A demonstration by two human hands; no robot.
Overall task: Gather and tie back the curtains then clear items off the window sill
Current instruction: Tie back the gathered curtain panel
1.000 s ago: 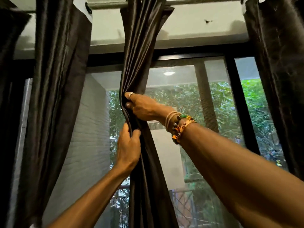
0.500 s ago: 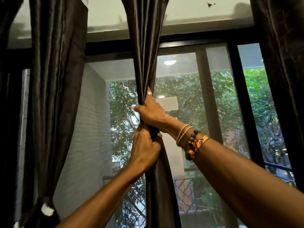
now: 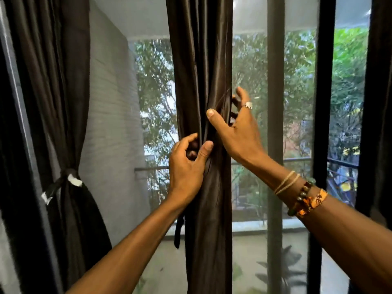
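The middle curtain [image 3: 201, 60], dark brown and glossy, hangs gathered into a narrow column. Its long axis runs straight up and down, and it is cut off at both the top and bottom edges of the view.

The left hand [image 3: 186, 166] is at the curtain's left edge, about halfway down. Its grip is pressed together, with the thumb and curled fingers pinching a bunch of folds. Just below that wrist a thin dark strip [image 3: 178, 232] dangles beside the curtain; it may be a tie-back band, but blur makes it hard to tell.

The right hand [image 3: 237, 128] is slightly higher, at the curtain's right edge. Its grip is spread wide, with the thumb laid on the front folds and the fingers reaching to the edge, their tips partly hidden in the cloth. It wears a ring [image 3: 247, 105], and there are bracelets [image 3: 303, 196] on the wrist.

Well to the left of the middle curtain, a second curtain [image 3: 63, 81] is cinched by a knotted tie [image 3: 67, 177].
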